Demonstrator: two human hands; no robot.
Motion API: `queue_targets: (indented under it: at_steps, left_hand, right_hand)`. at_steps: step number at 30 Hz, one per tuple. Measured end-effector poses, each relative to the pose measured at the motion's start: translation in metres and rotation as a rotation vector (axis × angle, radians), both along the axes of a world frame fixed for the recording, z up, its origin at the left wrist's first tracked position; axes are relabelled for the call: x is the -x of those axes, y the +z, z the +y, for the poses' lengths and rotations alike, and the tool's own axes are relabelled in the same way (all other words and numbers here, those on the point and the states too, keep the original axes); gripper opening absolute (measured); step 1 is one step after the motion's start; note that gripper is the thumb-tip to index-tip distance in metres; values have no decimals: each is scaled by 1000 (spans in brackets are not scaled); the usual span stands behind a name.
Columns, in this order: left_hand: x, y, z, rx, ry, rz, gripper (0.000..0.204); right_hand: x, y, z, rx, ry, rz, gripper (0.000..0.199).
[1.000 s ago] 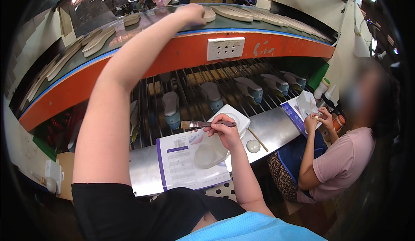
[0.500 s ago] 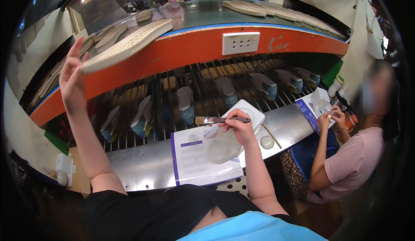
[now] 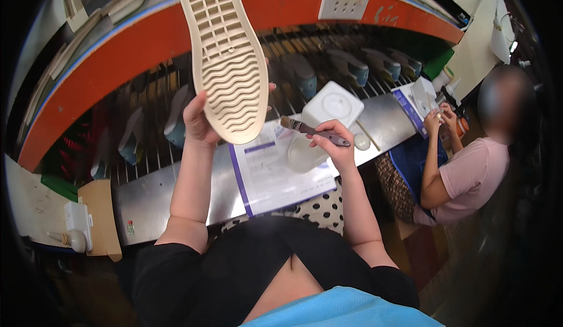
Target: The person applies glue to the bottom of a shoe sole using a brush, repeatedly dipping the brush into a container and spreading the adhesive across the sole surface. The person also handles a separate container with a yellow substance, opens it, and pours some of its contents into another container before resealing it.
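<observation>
My left hand (image 3: pixel 202 119) grips a cream shoe sole (image 3: pixel 229 63) near its lower end. The sole stands upright before me, its grid and wavy ribs facing me; some of my fingers are hidden behind it. In my right hand (image 3: pixel 334 142) is a paintbrush (image 3: pixel 308 130) with a dark handle, its tan bristles pointing left toward the sole but apart from it. Below the brush, a translucent plastic tub (image 3: pixel 302 157) rests on a printed sheet (image 3: pixel 281 186) with a purple edge. Behind the tub sits a white lidded container (image 3: pixel 346 101).
Shoe uppers (image 3: pixel 302 75) stand on a rack of metal bars under an orange ledge (image 3: pixel 117 51). A wall socket (image 3: pixel 343 4) is on the ledge. At right, a co-worker (image 3: pixel 469 174) in pink handles something small. A cardboard box (image 3: pixel 101 215) lies at left.
My left hand has brought the sole down from the upper ledge, turning it upright in front of me. The brush in my right hand has shifted slightly, its bristles now tilted upward.
</observation>
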State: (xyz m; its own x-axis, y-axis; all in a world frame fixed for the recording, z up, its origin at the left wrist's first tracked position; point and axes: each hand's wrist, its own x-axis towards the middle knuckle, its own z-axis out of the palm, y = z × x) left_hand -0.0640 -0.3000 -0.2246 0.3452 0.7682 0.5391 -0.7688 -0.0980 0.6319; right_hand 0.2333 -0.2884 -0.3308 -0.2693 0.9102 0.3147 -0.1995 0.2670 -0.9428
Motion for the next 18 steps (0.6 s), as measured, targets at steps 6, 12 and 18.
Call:
queue_targets:
  at_steps: [6, 12, 18]
  left_hand:
    - [16, -96, -36, 192, -84, -131, 115]
    - [16, -167, -75, 521, -53, 25, 104]
    - [3, -192, -85, 665, -86, -195, 84]
  right_hand:
    - [-22, -23, -50, 29, -111, -64, 18]
    - [-22, -42, -54, 36, -258, -310, 10]
    - [2, -66, -39, 153, -272, -429, 9]
